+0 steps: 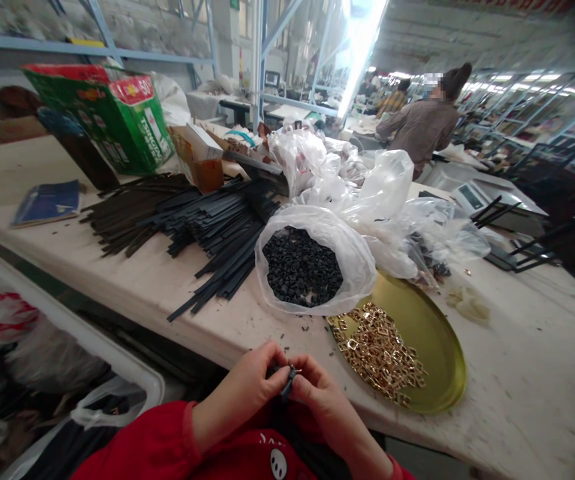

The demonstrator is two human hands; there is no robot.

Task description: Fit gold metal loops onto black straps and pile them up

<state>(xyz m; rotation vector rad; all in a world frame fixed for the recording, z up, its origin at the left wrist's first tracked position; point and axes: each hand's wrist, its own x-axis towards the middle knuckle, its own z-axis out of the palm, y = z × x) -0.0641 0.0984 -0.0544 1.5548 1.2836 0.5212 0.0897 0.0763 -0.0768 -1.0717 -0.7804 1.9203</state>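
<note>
Close to my body, at the table's front edge, my left hand [255, 373] and my right hand [315, 387] meet with fingertips pinched. Between them is a dark strap [288, 387], with a small glint of gold metal at its upper end; my fingers cover most of it. A round gold tray [430, 353] lies to the right, bearing a heap of gold buckles [382, 353]. Behind my hands stands a white plastic bag [360, 257], rolled open and full of small black loops [302, 267].
Bundles of dark strips [217, 223] fan across the table at left, near a blue booklet [50, 202] and a green carton [117, 123]. Clear plastic bags [382, 180] pile up behind. A white bin [152, 380] stands lower left. A person [420, 127] is farther back.
</note>
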